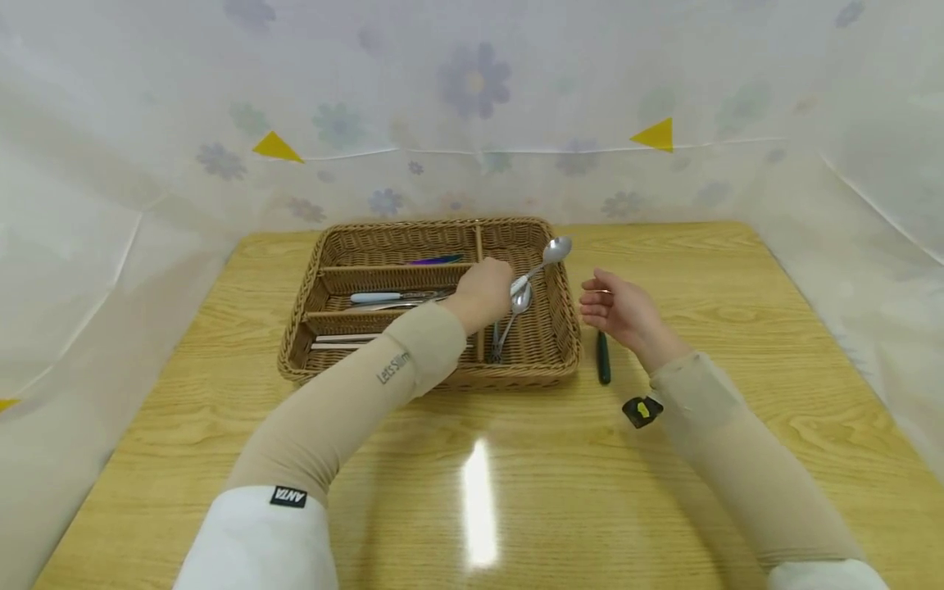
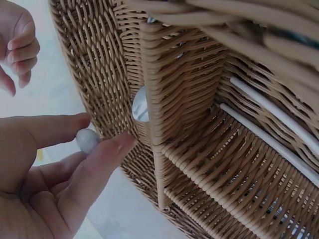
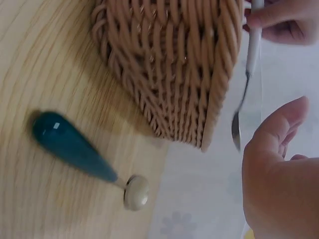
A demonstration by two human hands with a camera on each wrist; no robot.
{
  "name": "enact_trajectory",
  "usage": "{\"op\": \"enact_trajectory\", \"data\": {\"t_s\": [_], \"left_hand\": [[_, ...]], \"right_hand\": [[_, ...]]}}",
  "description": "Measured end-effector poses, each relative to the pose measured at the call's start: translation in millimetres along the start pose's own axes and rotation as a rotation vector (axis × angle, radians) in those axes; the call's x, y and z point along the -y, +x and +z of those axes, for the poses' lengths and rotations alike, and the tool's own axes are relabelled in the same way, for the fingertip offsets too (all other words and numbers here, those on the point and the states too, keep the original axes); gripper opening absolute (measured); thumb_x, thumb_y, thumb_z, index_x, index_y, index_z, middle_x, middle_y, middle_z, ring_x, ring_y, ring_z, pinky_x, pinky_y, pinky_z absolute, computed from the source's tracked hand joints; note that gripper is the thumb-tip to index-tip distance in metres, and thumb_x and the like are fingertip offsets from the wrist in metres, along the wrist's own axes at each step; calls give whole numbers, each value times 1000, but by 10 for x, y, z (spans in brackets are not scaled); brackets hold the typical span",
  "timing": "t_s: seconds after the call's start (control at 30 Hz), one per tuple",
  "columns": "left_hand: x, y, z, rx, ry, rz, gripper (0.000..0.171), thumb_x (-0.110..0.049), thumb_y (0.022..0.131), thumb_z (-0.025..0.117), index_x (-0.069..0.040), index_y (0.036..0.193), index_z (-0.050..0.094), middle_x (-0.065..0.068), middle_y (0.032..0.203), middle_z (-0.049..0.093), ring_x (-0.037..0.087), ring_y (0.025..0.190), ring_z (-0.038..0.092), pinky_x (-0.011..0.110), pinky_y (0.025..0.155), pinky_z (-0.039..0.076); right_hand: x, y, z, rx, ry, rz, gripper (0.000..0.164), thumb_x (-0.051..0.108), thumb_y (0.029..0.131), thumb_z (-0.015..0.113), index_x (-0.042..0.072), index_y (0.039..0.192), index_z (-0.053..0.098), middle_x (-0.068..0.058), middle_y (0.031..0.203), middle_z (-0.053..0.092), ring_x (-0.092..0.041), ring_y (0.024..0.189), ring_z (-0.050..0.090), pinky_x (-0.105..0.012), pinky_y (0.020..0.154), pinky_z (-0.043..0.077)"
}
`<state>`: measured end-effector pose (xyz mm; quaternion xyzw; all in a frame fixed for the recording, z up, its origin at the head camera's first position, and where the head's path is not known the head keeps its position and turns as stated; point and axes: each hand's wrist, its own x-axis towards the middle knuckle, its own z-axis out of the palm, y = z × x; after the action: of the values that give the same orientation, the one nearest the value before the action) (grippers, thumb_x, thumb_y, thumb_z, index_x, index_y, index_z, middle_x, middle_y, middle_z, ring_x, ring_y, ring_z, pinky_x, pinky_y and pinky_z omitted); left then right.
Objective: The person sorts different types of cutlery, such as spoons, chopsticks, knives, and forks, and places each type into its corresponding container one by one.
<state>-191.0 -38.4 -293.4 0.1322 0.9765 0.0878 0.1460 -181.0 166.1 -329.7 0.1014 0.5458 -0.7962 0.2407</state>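
My left hand [image 1: 484, 291] pinches the white handle of a spoon [image 1: 558, 249] over the basket's right compartment. The metal bowl of that spoon points away toward the back right corner. In the left wrist view, thumb and finger grip the rounded handle end [image 2: 87, 141]. Below it, another spoon [image 1: 520, 299] lies inside the right compartment. My right hand [image 1: 618, 310] hovers beside the basket's right side, fingers loosely bent and holding nothing. Under it on the table lies a spoon with a dark green handle [image 3: 75, 149] and a round metal bowl [image 3: 136, 192].
The wicker basket [image 1: 575, 319] has several compartments. Its left side holds white sticks [image 1: 347, 338], light-blue-handled cutlery [image 1: 374, 297] and a purple-blue piece [image 1: 437, 260]. A small black object with a yellow mark [image 1: 642, 410] shows by my right cuff. A flowered sheet [image 1: 472, 180] hangs behind the table.
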Motion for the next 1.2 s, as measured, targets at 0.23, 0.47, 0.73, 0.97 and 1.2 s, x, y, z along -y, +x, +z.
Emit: {"op": "enact_trajectory", "data": {"t_s": [0.23,0.47,0.73,0.97,1.2], "left_hand": [[-51,9,108,63,95,-53,8,-10,91,57,-8,95,64,4,80,63,10,56,48,22,45,37],[-109,66,205,126,276,-67,14,-20,93,53,-13,88,64,-2,69,52,8,52,39,21,45,32],[-157,112,302,220,342,-54,22,-26,94,53,-13,103,67,0,87,67,8,64,55,25,61,48],[-145,109,352,269,417,7,23,-23,95,50,-11,104,67,2,94,65,11,72,52,27,68,46],[-144,119,198,233,336,-3,26,-24,99,44,-14,92,67,-1,78,55,8,52,30,23,50,30]], "right_hand": [[11,4,-276,-66,54,10,30,31,101,38,9,88,54,2,68,56,-10,62,55,-21,66,50],[-18,38,-408,-114,32,19,27,29,100,38,9,89,52,2,69,57,-10,62,56,-21,66,51],[-66,148,-463,-132,-115,9,23,25,100,38,8,92,52,5,63,59,-6,59,58,-19,61,51],[-107,313,-475,-156,-667,18,45,25,98,44,-10,126,45,7,70,58,-1,61,57,-18,63,52],[-125,395,-471,-212,-1126,-19,26,22,91,57,-1,78,56,3,60,54,-8,56,50,-22,59,46]]}}
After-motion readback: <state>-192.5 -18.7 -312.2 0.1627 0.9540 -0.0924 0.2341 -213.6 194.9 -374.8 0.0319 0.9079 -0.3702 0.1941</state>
